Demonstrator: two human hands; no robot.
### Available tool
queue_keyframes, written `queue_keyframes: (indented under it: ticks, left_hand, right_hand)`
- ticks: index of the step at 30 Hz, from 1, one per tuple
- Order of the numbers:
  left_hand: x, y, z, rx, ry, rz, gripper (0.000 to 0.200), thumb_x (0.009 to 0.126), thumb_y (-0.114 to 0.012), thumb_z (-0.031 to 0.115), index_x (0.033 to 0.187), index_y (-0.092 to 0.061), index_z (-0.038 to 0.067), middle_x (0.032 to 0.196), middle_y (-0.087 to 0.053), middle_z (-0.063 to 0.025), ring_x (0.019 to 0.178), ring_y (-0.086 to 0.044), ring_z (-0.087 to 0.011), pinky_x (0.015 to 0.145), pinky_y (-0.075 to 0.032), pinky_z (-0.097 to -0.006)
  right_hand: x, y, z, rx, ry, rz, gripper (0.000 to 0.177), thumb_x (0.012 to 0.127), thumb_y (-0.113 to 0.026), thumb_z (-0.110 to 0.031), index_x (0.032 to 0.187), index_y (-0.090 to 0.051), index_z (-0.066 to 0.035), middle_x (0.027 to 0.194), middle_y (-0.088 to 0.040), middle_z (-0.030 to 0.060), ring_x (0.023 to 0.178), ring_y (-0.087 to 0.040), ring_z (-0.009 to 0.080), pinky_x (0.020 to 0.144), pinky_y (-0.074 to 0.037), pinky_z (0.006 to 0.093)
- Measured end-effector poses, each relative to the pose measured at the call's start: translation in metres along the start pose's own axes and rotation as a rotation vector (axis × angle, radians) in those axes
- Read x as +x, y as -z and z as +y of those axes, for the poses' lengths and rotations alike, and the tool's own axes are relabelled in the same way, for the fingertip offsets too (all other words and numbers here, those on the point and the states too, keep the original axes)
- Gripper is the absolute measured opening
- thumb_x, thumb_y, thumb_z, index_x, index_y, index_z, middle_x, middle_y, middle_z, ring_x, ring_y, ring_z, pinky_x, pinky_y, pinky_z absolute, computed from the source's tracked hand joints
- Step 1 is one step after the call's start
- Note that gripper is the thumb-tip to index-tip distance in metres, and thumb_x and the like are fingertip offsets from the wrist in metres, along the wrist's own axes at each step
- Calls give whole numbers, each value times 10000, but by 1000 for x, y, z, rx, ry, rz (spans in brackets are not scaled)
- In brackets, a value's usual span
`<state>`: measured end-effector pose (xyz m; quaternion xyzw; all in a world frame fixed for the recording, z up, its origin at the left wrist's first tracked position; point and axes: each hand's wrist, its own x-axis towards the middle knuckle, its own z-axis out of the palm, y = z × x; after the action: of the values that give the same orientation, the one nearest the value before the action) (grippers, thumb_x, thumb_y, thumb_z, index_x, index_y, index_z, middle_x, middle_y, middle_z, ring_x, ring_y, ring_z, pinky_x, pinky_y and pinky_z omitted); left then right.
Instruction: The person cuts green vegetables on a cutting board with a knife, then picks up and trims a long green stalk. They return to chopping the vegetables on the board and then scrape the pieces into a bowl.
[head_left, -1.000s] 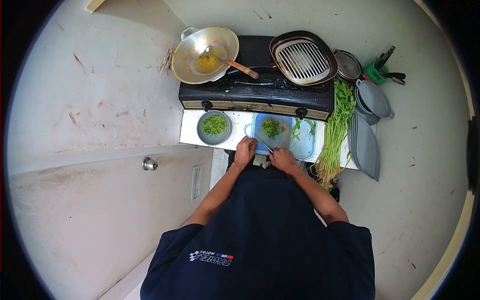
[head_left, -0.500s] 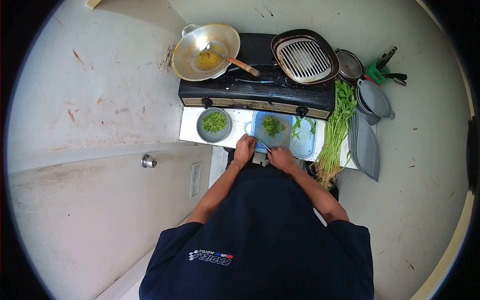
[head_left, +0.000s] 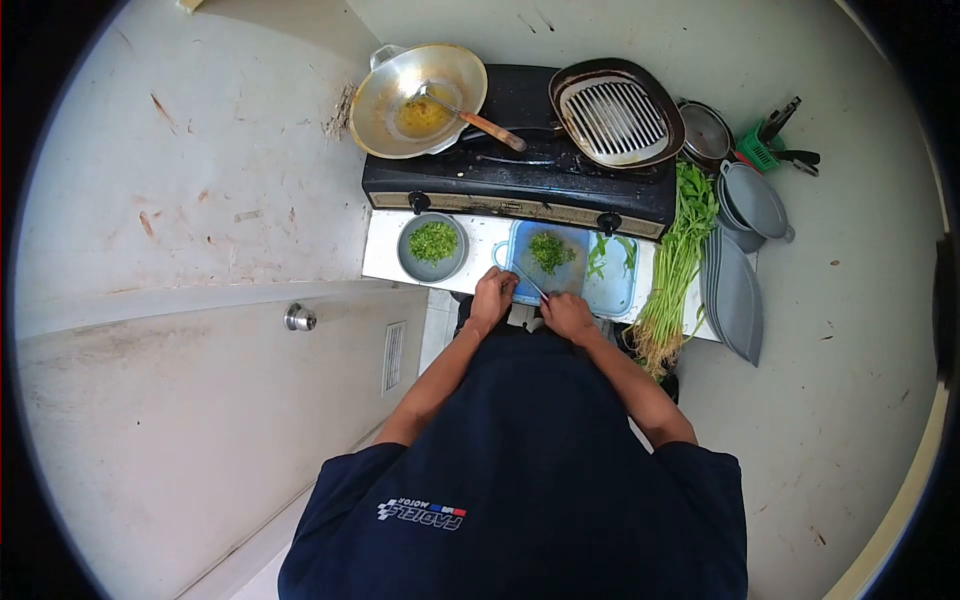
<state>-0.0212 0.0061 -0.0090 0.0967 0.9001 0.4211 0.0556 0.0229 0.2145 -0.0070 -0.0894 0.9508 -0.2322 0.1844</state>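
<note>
My right hand is closed around the handle of a knife, whose blade points up and left across a blue cutting board. At the board's left edge, near the blade tip, my left hand has its fingers curled together. Whatever they may pinch is too small to make out. Chopped green herbs lie in a heap on the board just beyond the knife. Several loose leaves rest on the board's lighter right part. Left of the board stands a grey bowl holding more chopped greens.
Behind the board is a black gas stove with a wok, a wooden-handled ladle and a grill pan. To the right are long-stemmed greens with roots, stacked grey plates and a green utensil basket.
The whole view has shifted slightly, so the stove and board appear a little farther right. Both hands stay at the board's near edge, the knife still in my right hand.
</note>
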Motion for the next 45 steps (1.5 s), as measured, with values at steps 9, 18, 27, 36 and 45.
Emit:
queue_keyframes:
  ticks: [9,18,27,36,45]
  left_hand:
    - [-6,9,-2,-26,-76,-28,209,851,-697,-33,1040,-767,21,976,-694,-186,906,-705,-363,809,-561,-410]
    - [-5,4,-9,-32,-80,-13,120,908,-696,18,1012,-756,8,896,-688,-174,781,-686,-327,709,-532,-401]
    - [-6,3,-8,-18,-27,-33,114,916,-681,37,995,-759,12,877,-694,-174,740,-673,-306,686,-525,-410]
    - [-1,5,-3,-36,-53,-27,123,873,-664,-10,943,-761,19,892,-709,-161,746,-691,-304,701,-543,-380]
    - [21,-6,-1,13,-105,-48,120,854,-687,-12,945,-756,25,902,-697,-181,809,-702,-369,722,-554,-423]
  right_hand:
    - [3,1,-4,41,32,22,418,1013,-542,-353,920,-723,11,804,-715,265,752,-719,447,722,-582,538]
    - [1,-1,-10,-16,63,33,385,1004,-556,-315,865,-708,10,766,-712,254,737,-727,421,714,-586,524]
    - [10,-7,-14,-23,40,-28,344,1003,-553,-290,918,-731,-8,906,-742,225,843,-743,393,756,-590,512]
    - [2,-5,-3,-41,-13,30,379,1002,-554,-322,884,-744,-16,860,-738,229,796,-744,384,753,-595,496]
    - [2,-3,3,53,11,123,415,1013,-551,-342,890,-714,20,757,-704,266,699,-712,441,683,-582,529]
